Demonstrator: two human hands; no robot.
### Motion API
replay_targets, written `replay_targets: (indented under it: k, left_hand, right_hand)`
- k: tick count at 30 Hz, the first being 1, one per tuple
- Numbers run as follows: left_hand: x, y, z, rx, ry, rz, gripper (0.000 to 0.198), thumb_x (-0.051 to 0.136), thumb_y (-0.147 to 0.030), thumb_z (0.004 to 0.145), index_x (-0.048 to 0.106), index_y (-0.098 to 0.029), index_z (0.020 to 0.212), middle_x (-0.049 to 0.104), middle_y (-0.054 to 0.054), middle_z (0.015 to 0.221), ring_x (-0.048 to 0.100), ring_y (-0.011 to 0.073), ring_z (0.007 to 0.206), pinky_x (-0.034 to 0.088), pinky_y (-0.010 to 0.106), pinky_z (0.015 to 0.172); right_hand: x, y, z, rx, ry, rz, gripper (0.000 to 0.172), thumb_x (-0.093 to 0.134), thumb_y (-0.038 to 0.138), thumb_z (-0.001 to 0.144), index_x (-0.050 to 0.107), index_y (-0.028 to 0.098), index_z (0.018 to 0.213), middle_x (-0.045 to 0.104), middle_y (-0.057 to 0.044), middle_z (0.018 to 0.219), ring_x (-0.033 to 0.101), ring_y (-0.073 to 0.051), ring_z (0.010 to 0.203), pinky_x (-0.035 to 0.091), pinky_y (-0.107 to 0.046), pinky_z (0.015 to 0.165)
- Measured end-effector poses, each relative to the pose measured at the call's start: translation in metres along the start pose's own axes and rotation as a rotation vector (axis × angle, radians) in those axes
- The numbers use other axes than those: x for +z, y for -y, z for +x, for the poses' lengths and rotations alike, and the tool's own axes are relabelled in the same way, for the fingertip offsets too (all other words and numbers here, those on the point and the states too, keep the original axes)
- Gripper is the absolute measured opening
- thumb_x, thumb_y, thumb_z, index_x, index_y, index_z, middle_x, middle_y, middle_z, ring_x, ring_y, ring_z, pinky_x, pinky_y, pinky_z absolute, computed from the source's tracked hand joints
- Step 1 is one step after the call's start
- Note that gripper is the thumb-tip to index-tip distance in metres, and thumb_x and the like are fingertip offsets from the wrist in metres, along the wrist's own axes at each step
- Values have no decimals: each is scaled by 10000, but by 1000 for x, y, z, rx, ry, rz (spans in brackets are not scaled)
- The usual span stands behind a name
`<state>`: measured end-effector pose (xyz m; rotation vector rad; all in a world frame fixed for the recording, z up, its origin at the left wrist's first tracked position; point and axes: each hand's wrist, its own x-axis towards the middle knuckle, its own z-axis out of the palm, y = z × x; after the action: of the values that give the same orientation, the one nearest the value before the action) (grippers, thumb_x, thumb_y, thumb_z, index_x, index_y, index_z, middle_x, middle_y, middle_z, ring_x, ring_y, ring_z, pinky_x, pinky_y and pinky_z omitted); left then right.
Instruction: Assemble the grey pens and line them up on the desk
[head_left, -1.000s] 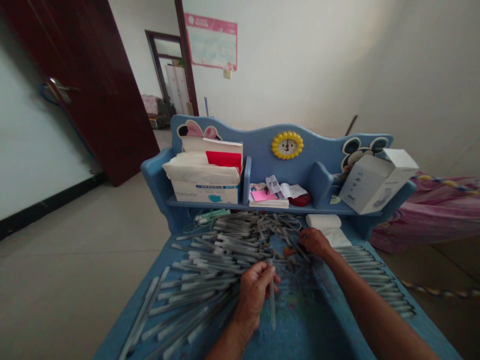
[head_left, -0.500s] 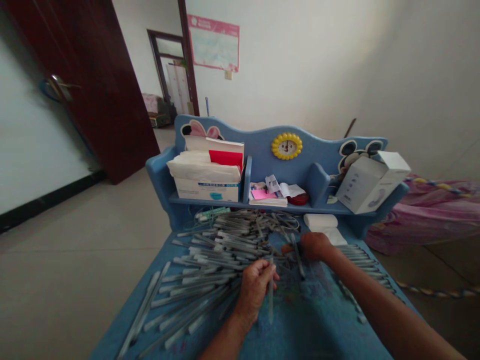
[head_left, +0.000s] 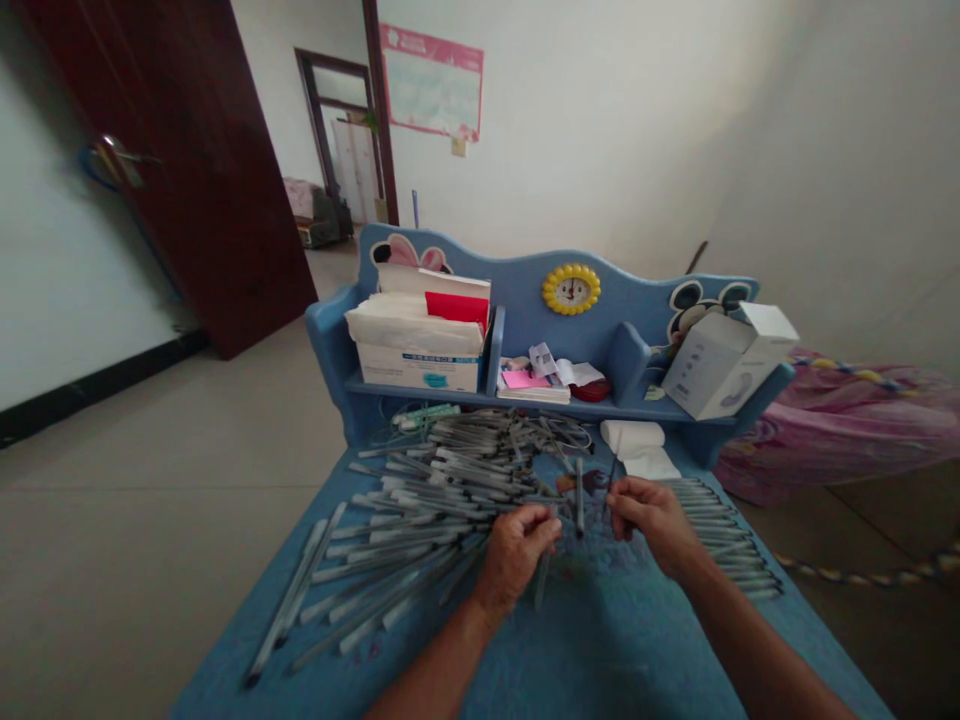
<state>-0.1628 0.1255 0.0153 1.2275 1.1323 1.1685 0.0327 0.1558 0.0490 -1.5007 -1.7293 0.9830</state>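
Note:
My left hand (head_left: pixel 517 555) is closed in a pinch over the middle of the blue desk (head_left: pixel 600 640), its fingertips on a clear pen barrel (head_left: pixel 541 582) that points down toward me. To the right, my right hand (head_left: pixel 651 515) pinches a thin dark pen refill (head_left: pixel 615 462), which sticks up from the fingertips. Between the two hands a single grey pen (head_left: pixel 579 497) lies on the desk, touched by neither. A big loose heap of translucent pens (head_left: pixel 427 520) spreads left of my left hand. Beyond my right wrist, more pens lie in a neat row (head_left: pixel 731 545).
Behind the pens stands a blue shelf (head_left: pixel 517 250) with a mask box (head_left: pixel 420 365), papers (head_left: pixel 532 380) and a tilted white box (head_left: pixel 720 365). A white paper roll (head_left: pixel 632 436) sits below it. Two pens (head_left: pixel 296 590) lie apart near the left edge.
My right hand has drawn back toward me and now shows a thin refill in its fingers. The pen beside it now lies straighter. My left hand stays near the same spot with the barrel.

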Motion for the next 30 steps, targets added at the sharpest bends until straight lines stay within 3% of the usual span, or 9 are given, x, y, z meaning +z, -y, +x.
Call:
replay_targets:
  k: [2, 5, 10, 24, 30]
  left_hand:
    - [2, -3, -3, 60, 42, 33, 174, 585, -325, 728, 644, -167, 688, 588, -12, 600, 521, 135, 568, 392, 213, 555]
    - [4, -5, -7, 108, 79, 83, 169, 571, -314, 749, 647, -170, 707, 569, -12, 615, 516, 142, 602, 390, 213, 572]
    - [6, -5, -9, 157, 108, 162, 162, 570, -310, 757, 653, -171, 752, 555, -12, 654, 497, 136, 627, 387, 208, 585]
    - [7, -4, -10, 310, 82, 338, 116, 573, -250, 772, 632, -161, 725, 557, -5, 673, 509, 124, 642, 393, 209, 614]
    - [8, -12, -13, 395, 99, 397, 122, 578, -230, 773, 631, -158, 689, 551, -5, 643, 514, 125, 641, 392, 213, 618]
  right_hand:
    - [12, 4, -9, -17, -60, 445, 227, 575, 383, 745, 521, 180, 661, 527, 34, 429, 464, -101, 407, 374, -217, 450]
    - [25, 14, -14, -32, -120, 663, 218, 638, 371, 711, 549, 175, 672, 526, 41, 418, 439, -89, 386, 343, -212, 429]
    - [31, 25, -13, -78, -115, 637, 211, 643, 350, 724, 563, 165, 658, 529, 42, 407, 422, -81, 376, 336, -210, 426]
    - [34, 20, -25, -112, -61, 469, 168, 621, 313, 754, 566, 168, 687, 517, 62, 399, 410, -64, 370, 335, -187, 414]
    - [38, 19, -33, -99, -76, 568, 165, 613, 306, 762, 552, 171, 688, 518, 63, 398, 413, -62, 371, 345, -186, 423]
